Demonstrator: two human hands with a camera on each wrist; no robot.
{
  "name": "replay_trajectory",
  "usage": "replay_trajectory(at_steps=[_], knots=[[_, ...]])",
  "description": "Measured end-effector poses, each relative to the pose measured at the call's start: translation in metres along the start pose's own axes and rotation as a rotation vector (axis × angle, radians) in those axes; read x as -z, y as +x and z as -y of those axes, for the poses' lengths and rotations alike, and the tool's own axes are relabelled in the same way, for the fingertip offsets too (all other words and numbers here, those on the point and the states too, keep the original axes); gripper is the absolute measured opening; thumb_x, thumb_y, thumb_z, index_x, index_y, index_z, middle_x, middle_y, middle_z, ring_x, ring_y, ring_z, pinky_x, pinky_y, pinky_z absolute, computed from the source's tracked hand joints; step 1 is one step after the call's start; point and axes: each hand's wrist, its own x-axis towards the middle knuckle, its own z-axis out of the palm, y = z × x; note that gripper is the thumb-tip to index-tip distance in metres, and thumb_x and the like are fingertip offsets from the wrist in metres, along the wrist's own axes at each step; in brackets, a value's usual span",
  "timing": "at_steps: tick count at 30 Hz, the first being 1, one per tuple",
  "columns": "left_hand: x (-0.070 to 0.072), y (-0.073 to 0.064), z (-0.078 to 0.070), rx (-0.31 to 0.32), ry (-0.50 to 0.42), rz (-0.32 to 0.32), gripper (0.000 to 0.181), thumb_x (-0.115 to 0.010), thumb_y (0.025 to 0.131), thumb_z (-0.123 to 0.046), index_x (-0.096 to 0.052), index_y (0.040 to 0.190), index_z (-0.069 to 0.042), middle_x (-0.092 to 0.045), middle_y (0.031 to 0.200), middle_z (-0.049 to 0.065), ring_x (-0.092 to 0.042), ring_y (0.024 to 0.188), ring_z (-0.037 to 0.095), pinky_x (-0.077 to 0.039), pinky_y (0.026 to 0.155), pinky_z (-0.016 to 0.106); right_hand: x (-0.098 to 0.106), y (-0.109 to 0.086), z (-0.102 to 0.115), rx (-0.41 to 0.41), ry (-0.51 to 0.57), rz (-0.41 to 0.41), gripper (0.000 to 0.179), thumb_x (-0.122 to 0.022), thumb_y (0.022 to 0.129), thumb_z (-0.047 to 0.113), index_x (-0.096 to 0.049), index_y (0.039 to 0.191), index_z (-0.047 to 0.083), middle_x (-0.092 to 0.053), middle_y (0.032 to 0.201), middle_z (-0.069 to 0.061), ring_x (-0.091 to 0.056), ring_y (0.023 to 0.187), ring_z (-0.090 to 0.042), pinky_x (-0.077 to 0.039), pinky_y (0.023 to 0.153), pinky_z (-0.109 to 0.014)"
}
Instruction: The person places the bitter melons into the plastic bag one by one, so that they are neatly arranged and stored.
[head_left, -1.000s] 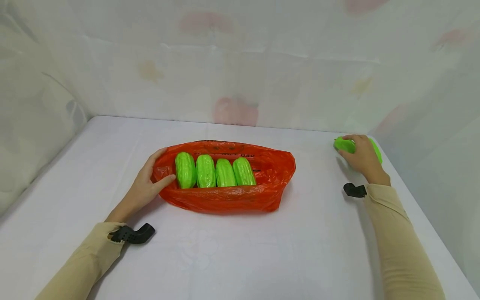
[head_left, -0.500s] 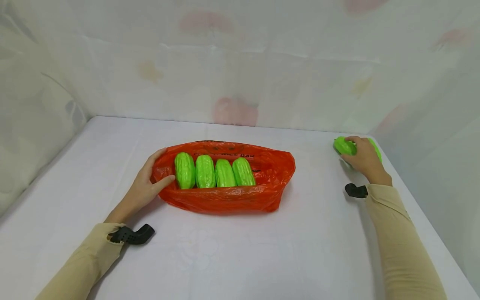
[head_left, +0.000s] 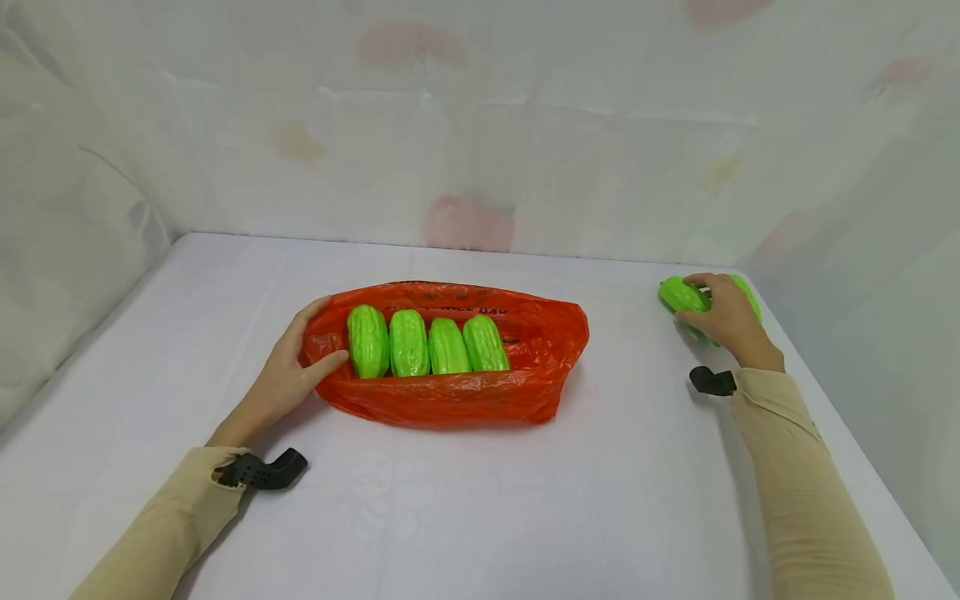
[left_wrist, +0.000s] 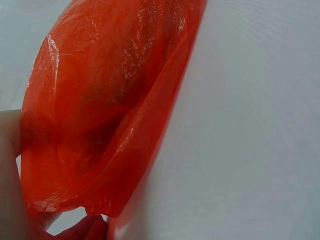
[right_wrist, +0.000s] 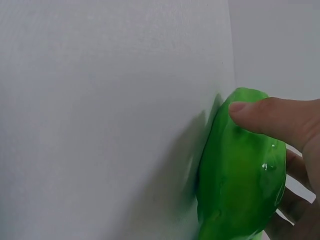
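A red plastic bag (head_left: 450,402) lies mouth open in the middle of the white table, with several bright green bitter melons (head_left: 368,342) side by side in it. My left hand (head_left: 285,367) holds the bag's left end, thumb over the rim and fingers round the outside. The left wrist view is mostly filled by the bag's red film (left_wrist: 95,95). At the far right corner, my right hand (head_left: 731,321) grips another bitter melon (head_left: 681,294) between thumb and fingers. The right wrist view shows that thumb (right_wrist: 272,116) across the melon's glossy side. One more green piece (head_left: 748,293) shows partly behind this hand.
White cloth covers the table (head_left: 465,517). A patterned white cloth (head_left: 622,167) hangs along the back, with further cloth at both sides. Black wrist mounts (head_left: 266,469) stick out from both tan sleeves. The table's right edge runs close to the right arm.
The melon in my right hand has shifted slightly left, and more of it shows. My left hand and the bag have stayed in nearly the same place.
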Motion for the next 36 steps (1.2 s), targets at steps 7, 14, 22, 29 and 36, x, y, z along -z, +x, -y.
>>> replay_trajectory(at_steps=[7,14,22,29,36], knots=[[0.0,0.0,0.0,0.001,0.01,-0.003,0.078,-0.064,0.093,-0.015,-0.021,0.158,-0.022,-0.039,0.152,0.016,-0.045,0.127,0.032,-0.04,0.089,0.014,0.001,0.001,0.002,-0.006,-0.02,0.018,0.063,-0.069,0.089,0.013,-0.042,0.14,-0.013,-0.04,0.138,-0.039,-0.045,0.121,-0.054,-0.039,0.1,-0.064],[0.0,0.0,0.0,0.001,0.015,-0.006,0.078,-0.065,0.093,-0.015,-0.021,0.158,-0.022,-0.039,0.152,0.016,-0.045,0.127,0.032,-0.041,0.092,0.02,0.001,0.0,0.003,-0.04,0.01,0.056,0.065,-0.068,0.091,0.014,-0.039,0.144,-0.009,-0.042,0.137,-0.038,-0.043,0.124,-0.054,-0.037,0.101,-0.066],[0.001,0.001,0.0,0.006,0.014,-0.004,0.079,-0.065,0.093,-0.015,-0.022,0.158,-0.023,-0.039,0.153,0.015,-0.045,0.128,0.032,-0.041,0.093,0.023,0.0,-0.002,0.002,-0.097,0.038,0.107,0.071,-0.066,0.094,0.021,-0.03,0.15,-0.003,-0.035,0.145,-0.041,-0.036,0.132,-0.056,-0.035,0.103,-0.067],[0.001,0.0,0.0,0.015,0.018,-0.001,0.079,-0.064,0.094,-0.016,-0.02,0.159,-0.022,-0.037,0.154,0.016,-0.044,0.129,0.033,-0.043,0.097,0.046,-0.003,-0.001,0.004,-0.087,0.043,0.077,0.073,-0.066,0.094,0.026,-0.03,0.15,-0.004,-0.037,0.144,-0.042,-0.036,0.132,-0.056,-0.034,0.105,-0.067],[0.001,0.0,-0.001,0.016,0.018,0.0,0.079,-0.064,0.094,-0.016,-0.02,0.158,-0.022,-0.038,0.153,0.016,-0.044,0.128,0.033,-0.043,0.095,0.035,-0.002,0.0,0.014,-0.084,0.07,0.05,0.075,-0.067,0.094,0.03,-0.029,0.151,-0.002,-0.039,0.145,-0.039,-0.041,0.13,-0.054,-0.039,0.101,-0.065]])
